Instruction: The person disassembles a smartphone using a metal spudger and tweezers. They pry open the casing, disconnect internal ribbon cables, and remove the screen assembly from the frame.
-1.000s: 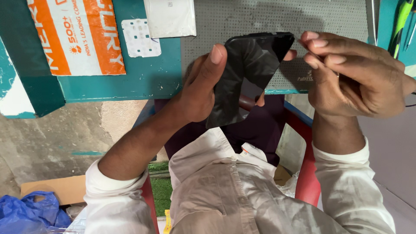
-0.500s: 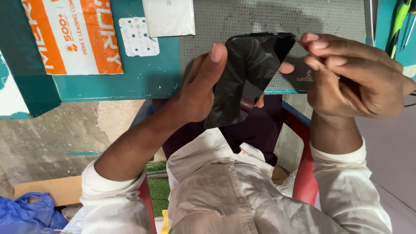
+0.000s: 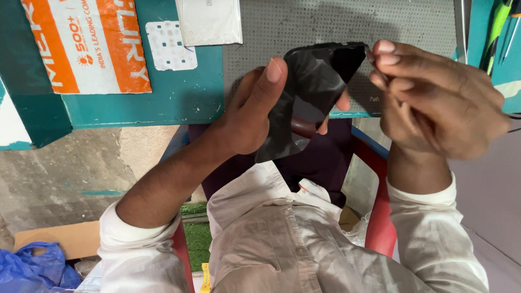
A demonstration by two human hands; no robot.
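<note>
My left hand (image 3: 247, 116) grips a black phone (image 3: 309, 92) and holds it up in front of my chest. Its thumb lies along the phone's left edge, and the fingertips show behind the right edge. The glossy dark screen faces me. My right hand (image 3: 434, 103) is at the phone's upper right corner, with the fingertips pinched together against that corner. I cannot tell what is between those fingertips. Both arms are in white sleeves.
A teal work surface (image 3: 179, 106) carries a grey perforated mat (image 3: 336, 24), an orange and white packet (image 3: 92, 43), a white card with holes (image 3: 165, 46) and a white flat piece (image 3: 209, 21). Green-handled tools (image 3: 496, 32) lie at the far right. A red chair (image 3: 380, 217) and a blue bag (image 3: 32, 268) are below.
Both hands and the phone stay almost as they were. The view has drifted slightly, so the packet sits a little further left.
</note>
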